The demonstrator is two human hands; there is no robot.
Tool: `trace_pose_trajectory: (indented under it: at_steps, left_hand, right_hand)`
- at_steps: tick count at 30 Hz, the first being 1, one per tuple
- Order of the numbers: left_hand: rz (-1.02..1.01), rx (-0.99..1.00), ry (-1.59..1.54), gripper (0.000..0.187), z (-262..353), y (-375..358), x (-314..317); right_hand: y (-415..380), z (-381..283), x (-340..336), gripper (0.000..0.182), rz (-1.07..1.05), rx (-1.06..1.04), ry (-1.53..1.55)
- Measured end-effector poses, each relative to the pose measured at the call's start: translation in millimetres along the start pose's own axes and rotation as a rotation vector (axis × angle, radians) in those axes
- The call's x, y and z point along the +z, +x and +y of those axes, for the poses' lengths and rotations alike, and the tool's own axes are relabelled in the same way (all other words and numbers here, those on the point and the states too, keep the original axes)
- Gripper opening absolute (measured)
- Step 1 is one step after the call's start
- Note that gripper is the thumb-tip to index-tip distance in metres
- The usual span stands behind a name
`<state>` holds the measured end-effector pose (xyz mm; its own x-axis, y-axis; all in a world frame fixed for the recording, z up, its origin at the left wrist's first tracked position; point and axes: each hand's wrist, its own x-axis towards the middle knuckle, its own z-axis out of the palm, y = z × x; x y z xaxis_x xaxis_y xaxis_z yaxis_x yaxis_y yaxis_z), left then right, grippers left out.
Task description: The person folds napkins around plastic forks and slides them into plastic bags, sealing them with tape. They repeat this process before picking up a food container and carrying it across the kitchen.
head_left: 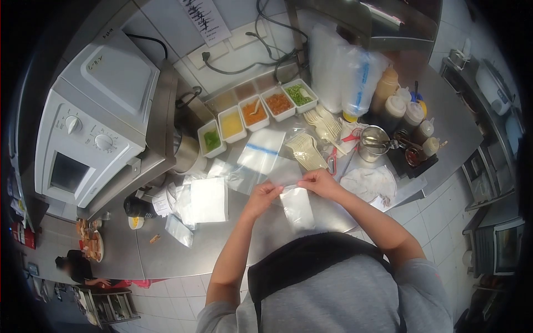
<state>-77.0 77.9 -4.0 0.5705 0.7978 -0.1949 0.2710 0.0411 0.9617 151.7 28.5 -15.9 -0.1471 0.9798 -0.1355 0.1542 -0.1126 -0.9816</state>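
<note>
At the near edge of the steel counter, a small clear plastic bag (298, 212) with something white inside hangs between my two hands. My left hand (265, 197) pinches its top edge at the left corner. The right corner is pinched by the fingers of my right hand (322, 183). Just beyond my hands lies a stack of flat clear bags (261, 152) with a blue stripe. Bundles of cream plastic cutlery (307, 151) sit past my right hand, and red-handled scissors (332, 161) rest beside them.
White tubs of chopped food (254, 115) line the wall. Sauce bottles (395, 111), a metal pot (375, 143) and a crumpled cloth (368, 183) stand or lie right. Left are white napkins (209, 200) and a microwave (91, 122). Another person (83, 269) is at far left.
</note>
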Motion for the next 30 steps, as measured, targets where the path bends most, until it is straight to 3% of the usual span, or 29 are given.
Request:
trace_pose_trajectory:
  at_steps: [2,6,8,9,11,18,20,21,23,30]
  left_hand:
    - [-0.001,0.196,-0.033,0.010,-1.1,0.6,2.0]
    - [0.029,0.164,-0.222,0.012,8.3,-2.2,4.7]
    - [0.033,0.378,0.130,0.017,2.2,-0.9,-1.7]
    - [0.034,0.378,0.129,0.017,3.3,-0.9,-2.0]
    - [0.047,0.481,0.232,0.023,5.7,-0.8,-2.6]
    - [0.055,0.503,0.228,0.028,4.7,-4.8,-2.4]
    - [0.089,0.610,0.221,0.032,-6.6,-2.0,-5.3]
    - [0.089,0.613,0.221,0.032,-5.8,-4.0,-5.0]
    - [-0.031,0.310,-0.228,0.031,-4.7,-9.1,-2.6]
    - [-0.139,0.124,-0.269,0.023,-11.3,-11.5,15.2]
  right_hand:
    - [0.0,6.7,2.9,0.010,0.010,-0.054,0.075]
    - [3.1,17.4,8.1,0.011,0.008,-0.166,0.269]
    - [-2.0,5.2,4.9,0.017,0.006,-0.118,0.135]
    - [0.9,10.9,4.6,0.017,0.005,-0.118,0.134]
    - [8.3,26.1,4.0,0.018,0.027,-0.354,-0.033]
    - [-3.4,15.0,6.4,0.011,-0.073,-0.314,0.028]
    - [-6.5,9.1,6.8,0.013,-0.031,-0.287,0.003]
    - [-6.9,8.3,7.0,0.013,-0.030,-0.289,0.002]
    - [-8.2,6.6,7.1,0.018,-0.020,-0.323,-0.053]
    - [-20.5,-3.6,5.0,0.031,0.008,-0.303,-0.068]
